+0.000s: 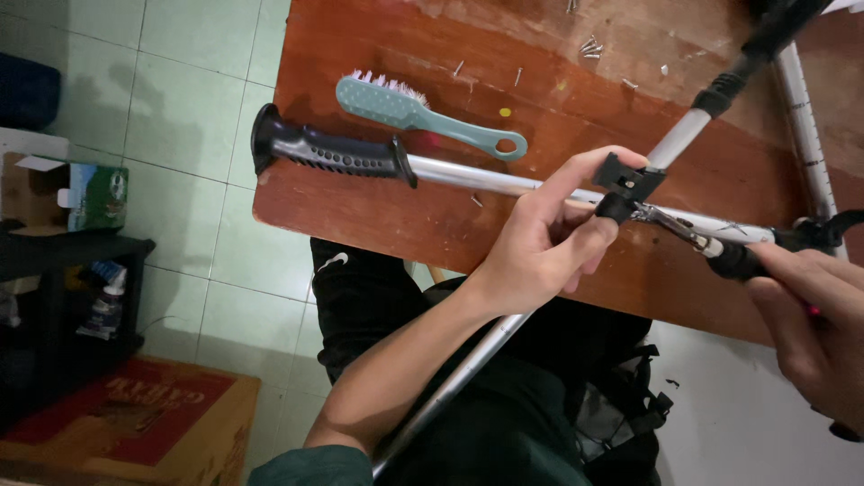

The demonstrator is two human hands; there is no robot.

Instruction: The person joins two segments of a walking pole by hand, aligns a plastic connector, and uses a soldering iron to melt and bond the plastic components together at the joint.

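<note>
Looking down from the head camera, I see my left hand (549, 234) pinching a small black clamp (627, 180) that sits on a silver metal tube (677, 137). The thumb and the first fingers are closed on it from both sides. My right hand (814, 315) comes in from the right edge, with the fingers wrapped together around the black handle of a screwdriver (711, 245). The metal tip of the screwdriver touches the clamp just beside my left thumb.

A second silver tube with a black ribbed grip (324, 153) lies across the brown wooden table (378, 216), from the left edge toward the clamp. Just behind this grip lies a light green brush (423, 112) with pale bristles. Some small screws (589, 47) are scattered on the far part of the table. At the far left, on the tiled floor, a dark shelf (63, 270) carries a cardboard box (67, 193).
</note>
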